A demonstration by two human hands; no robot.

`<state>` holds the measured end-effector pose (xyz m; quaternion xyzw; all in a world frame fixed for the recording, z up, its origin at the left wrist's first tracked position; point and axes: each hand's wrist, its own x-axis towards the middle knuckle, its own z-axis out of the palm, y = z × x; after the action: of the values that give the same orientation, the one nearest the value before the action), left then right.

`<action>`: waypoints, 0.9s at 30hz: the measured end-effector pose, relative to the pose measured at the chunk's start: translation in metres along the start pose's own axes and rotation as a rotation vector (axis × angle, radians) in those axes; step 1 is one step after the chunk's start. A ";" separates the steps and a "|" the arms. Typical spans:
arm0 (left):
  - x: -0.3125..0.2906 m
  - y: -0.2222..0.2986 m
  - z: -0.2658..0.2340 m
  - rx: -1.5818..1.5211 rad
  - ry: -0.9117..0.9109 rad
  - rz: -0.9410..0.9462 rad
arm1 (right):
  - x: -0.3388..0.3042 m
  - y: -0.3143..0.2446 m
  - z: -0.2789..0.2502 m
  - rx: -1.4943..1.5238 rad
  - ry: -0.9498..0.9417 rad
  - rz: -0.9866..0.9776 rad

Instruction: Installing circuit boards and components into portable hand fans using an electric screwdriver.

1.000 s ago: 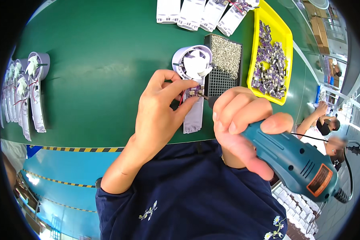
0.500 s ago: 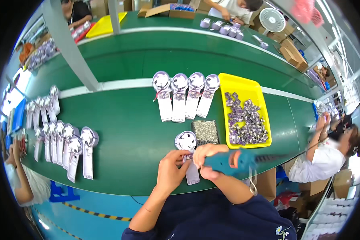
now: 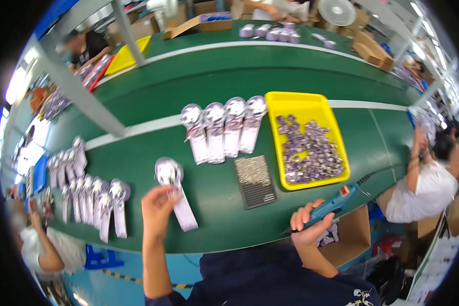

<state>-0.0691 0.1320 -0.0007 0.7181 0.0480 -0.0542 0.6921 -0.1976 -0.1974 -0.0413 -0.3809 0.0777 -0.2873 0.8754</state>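
My left hand [image 3: 158, 206] pinches the neck of a pale lilac handheld fan shell [image 3: 184, 210], which has a round head and a long flat handle. The shell rests at or just above the green table; I cannot tell which. In my right hand [image 3: 311, 224] is a teal electric screwdriver [image 3: 334, 204], held near the table's front edge, its thin tip pointing left and touching nothing. Between the hands lies a dark screw tray [image 3: 257, 194], its far part covered with small silvery screws. Several similar fan shells [image 3: 215, 135] stand side by side behind it.
A yellow tray [image 3: 271, 137] holds many small circuit boards [image 3: 311, 153]. More fan shells [image 3: 118, 209] line the left side. An open cardboard box [image 3: 359, 229] sits below the right edge. The screwdriver's cable [image 3: 380, 173] trails right. Co-workers sit left, right and across.
My left hand has carried the fan shell leftward, away from the screw tray. My right hand has drawn the screwdriver off the shell, to the right and nearer me. The whole tray now shows.
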 end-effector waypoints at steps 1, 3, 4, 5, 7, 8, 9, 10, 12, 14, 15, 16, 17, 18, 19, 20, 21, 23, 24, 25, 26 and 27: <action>0.020 0.002 -0.007 -0.025 -0.039 0.054 | -0.003 -0.004 -0.002 0.004 0.039 -0.004; 0.065 -0.009 -0.024 0.021 -0.086 0.116 | -0.005 -0.006 -0.006 0.049 0.164 0.042; 0.081 -0.002 -0.020 -0.015 -0.075 0.052 | -0.004 -0.006 -0.010 0.035 0.169 0.057; 0.097 -0.005 -0.026 0.023 -0.079 0.089 | -0.002 -0.003 -0.011 0.045 0.155 0.075; 0.121 -0.005 -0.025 0.048 -0.060 0.018 | -0.001 -0.001 -0.013 0.042 0.180 0.099; 0.127 -0.003 -0.025 0.050 -0.058 0.020 | -0.002 0.000 -0.014 0.045 0.178 0.100; 0.136 -0.003 -0.019 0.040 -0.063 0.030 | -0.003 0.001 -0.017 0.058 0.146 0.104; 0.144 -0.002 -0.014 0.028 -0.072 0.040 | -0.003 0.001 -0.019 0.069 0.115 0.105; 0.155 0.005 -0.004 0.063 -0.078 0.083 | -0.004 0.001 -0.022 0.044 0.120 0.115; 0.169 0.000 -0.006 0.106 -0.081 0.096 | -0.006 0.001 -0.024 0.028 0.094 0.161; 0.173 -0.004 -0.006 0.068 -0.105 0.080 | -0.006 0.002 -0.024 0.022 0.115 0.124; 0.173 -0.007 -0.006 0.077 -0.090 0.059 | -0.005 0.004 -0.024 0.026 0.095 0.150; 0.172 -0.006 -0.006 0.090 -0.070 0.037 | -0.006 0.004 -0.023 0.032 0.073 0.181; 0.171 -0.008 -0.004 0.090 -0.096 0.040 | -0.007 0.005 -0.026 0.060 0.077 0.202; 0.170 -0.010 -0.003 0.074 -0.095 0.028 | -0.006 0.005 -0.027 0.058 0.090 0.187; 0.173 -0.010 0.000 0.059 -0.091 0.013 | -0.006 0.005 -0.027 0.058 0.080 0.188; 0.171 -0.007 0.000 0.060 -0.094 0.013 | -0.007 0.005 -0.027 0.060 0.061 0.199; 0.168 -0.003 -0.002 0.094 -0.068 -0.035 | -0.005 0.006 -0.022 0.043 0.078 0.189; 0.166 -0.002 -0.002 0.042 -0.086 -0.042 | -0.005 0.006 -0.019 0.025 0.087 0.192; 0.167 -0.004 -0.002 0.058 -0.102 -0.034 | -0.005 0.005 -0.018 0.026 0.080 0.218; 0.172 -0.007 0.003 0.051 -0.137 -0.022 | -0.005 0.002 -0.019 0.023 0.097 0.191; 0.182 -0.011 0.009 0.046 -0.187 0.002 | -0.001 0.001 -0.020 0.023 0.119 0.147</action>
<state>0.1098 0.1225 -0.0379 0.7256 -0.0187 -0.1216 0.6771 -0.2049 -0.2090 -0.0561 -0.3463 0.1540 -0.2453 0.8923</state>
